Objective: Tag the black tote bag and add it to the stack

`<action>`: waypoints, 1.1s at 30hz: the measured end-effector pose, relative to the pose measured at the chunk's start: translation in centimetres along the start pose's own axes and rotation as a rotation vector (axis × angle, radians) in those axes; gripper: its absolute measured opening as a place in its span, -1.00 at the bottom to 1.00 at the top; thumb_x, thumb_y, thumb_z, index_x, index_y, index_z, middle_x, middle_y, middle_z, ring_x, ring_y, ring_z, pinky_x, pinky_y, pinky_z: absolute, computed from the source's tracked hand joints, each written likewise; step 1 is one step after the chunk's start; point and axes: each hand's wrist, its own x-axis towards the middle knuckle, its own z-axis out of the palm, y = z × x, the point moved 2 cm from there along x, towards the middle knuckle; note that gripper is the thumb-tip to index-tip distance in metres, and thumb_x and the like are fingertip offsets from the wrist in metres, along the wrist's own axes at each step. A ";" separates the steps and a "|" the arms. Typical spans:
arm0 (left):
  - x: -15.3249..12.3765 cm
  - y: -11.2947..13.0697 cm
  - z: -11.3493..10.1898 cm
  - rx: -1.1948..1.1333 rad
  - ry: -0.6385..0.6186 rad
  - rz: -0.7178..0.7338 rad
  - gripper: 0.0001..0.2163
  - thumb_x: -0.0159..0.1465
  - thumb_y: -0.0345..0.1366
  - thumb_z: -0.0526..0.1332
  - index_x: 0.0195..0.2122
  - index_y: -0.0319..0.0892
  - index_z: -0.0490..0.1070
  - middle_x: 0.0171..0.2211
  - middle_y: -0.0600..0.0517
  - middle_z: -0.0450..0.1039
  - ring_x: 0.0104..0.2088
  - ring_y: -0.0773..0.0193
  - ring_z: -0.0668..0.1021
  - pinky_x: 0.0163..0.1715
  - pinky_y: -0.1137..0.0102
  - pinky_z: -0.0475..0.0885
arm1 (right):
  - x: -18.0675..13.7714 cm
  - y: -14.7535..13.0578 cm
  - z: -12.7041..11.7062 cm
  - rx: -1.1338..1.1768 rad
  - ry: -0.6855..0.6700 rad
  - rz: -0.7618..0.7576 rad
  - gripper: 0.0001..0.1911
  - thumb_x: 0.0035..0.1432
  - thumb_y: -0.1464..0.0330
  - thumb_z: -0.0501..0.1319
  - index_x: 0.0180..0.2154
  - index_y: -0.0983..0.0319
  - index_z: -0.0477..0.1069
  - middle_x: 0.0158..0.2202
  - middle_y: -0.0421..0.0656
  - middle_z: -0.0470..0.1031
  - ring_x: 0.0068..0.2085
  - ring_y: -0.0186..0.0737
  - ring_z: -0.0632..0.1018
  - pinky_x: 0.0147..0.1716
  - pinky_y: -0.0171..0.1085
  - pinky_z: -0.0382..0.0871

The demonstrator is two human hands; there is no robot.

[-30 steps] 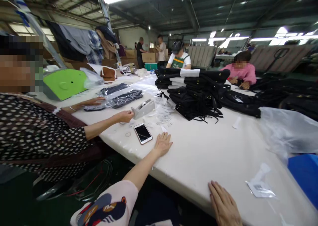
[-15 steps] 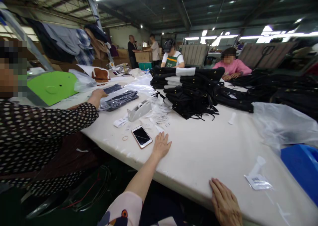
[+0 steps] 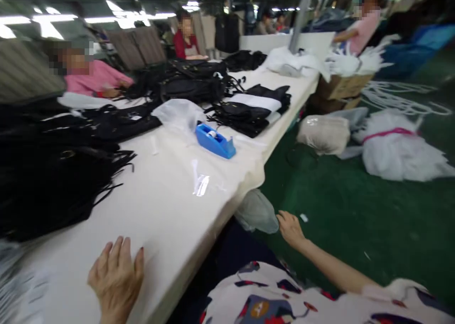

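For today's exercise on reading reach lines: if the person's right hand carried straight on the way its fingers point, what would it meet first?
The right hand points left, toward the clear plastic bag hanging under the table edge. Its fingertips look to be at the bag, perhaps touching; depth is unclear.

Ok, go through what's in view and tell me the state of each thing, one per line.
left hand: open, flat on the table
right hand: off the table edge, touching the clear bag; grip unclear
blue tape dispenser: on the table, untouched
black garments: piled on the table
plastic sleeve: lying flat
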 end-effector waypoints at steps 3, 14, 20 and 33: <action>5.2 9.8 3.2 -0.177 -0.040 0.256 -0.52 0.17 -0.24 0.12 0.11 -0.26 0.16 0.04 -0.26 0.27 0.13 -0.04 0.23 0.03 0.10 0.15 | -1.1 6.0 2.3 0.045 -0.110 0.352 -0.65 0.13 0.46 -0.03 -0.05 0.38 0.32 0.00 0.14 0.30 0.02 0.01 0.32 -0.06 -0.06 0.17; 6.7 21.1 9.8 -0.280 -0.381 0.656 -0.52 0.22 -0.31 0.06 0.17 -0.26 0.06 0.16 -0.22 0.11 0.20 -0.02 0.09 0.13 0.02 -0.01 | 6.0 2.3 9.7 0.367 -0.295 0.718 -0.62 0.20 0.21 0.05 -0.03 0.32 0.26 -0.14 0.00 0.39 -0.20 -0.18 0.46 -0.23 -0.16 0.34; 2.9 26.3 11.3 -0.662 -0.840 0.645 -0.62 0.22 -0.41 -0.02 0.08 -0.24 0.22 0.06 -0.13 0.28 0.11 0.16 0.28 0.09 0.26 0.22 | 7.7 4.0 5.7 0.548 -0.142 0.584 -0.78 0.21 0.30 0.03 -0.30 0.29 0.38 -0.35 -0.16 0.43 -0.30 -0.28 0.45 -0.26 -0.23 0.33; 2.9 28.7 17.8 -0.761 -1.144 -0.485 -0.59 0.17 -0.28 0.03 0.04 -0.32 0.19 0.17 -0.21 0.08 0.23 0.13 0.01 0.20 0.29 -0.14 | 3.8 2.8 -7.7 0.852 0.115 0.262 -0.66 0.00 0.18 0.02 -0.43 0.27 0.43 -0.56 -0.20 0.37 -0.48 -0.25 0.39 -0.45 -0.33 0.25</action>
